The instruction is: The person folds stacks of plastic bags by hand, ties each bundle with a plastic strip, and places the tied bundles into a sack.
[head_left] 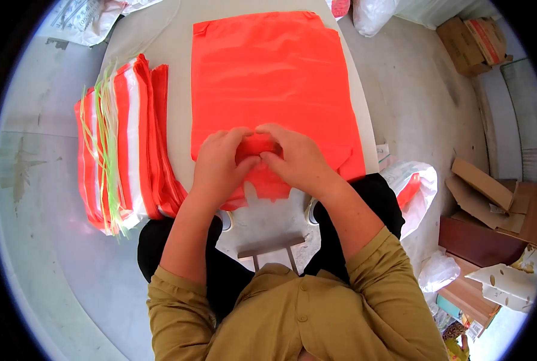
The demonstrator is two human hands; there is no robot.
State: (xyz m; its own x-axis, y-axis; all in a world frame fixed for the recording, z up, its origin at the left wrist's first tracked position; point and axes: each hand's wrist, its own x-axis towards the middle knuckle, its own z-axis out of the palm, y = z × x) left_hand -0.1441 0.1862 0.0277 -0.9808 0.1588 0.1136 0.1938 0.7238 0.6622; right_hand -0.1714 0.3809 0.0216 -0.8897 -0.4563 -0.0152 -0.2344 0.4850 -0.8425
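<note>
A large, flat stack of thin red sheets (268, 78) lies on the pale table in front of me. At its near edge, my left hand (220, 159) has its fingers curled and pressed on a gathered part of the red sheet (262, 175). Facing it, my right hand (298, 157) grips the same gathered edge, thumb and fingers bent around it. A small dark gap shows between the two hands. The loose lower edge of the sheet hangs over the table's front edge, above my knees.
Left of the stack stands a pile of folded red-and-white striped pieces (133, 138) with green strings (107, 144) across it. A white plastic bag (422, 186) with something red inside is by my right knee. Cardboard boxes (491, 192) sit on the floor at right.
</note>
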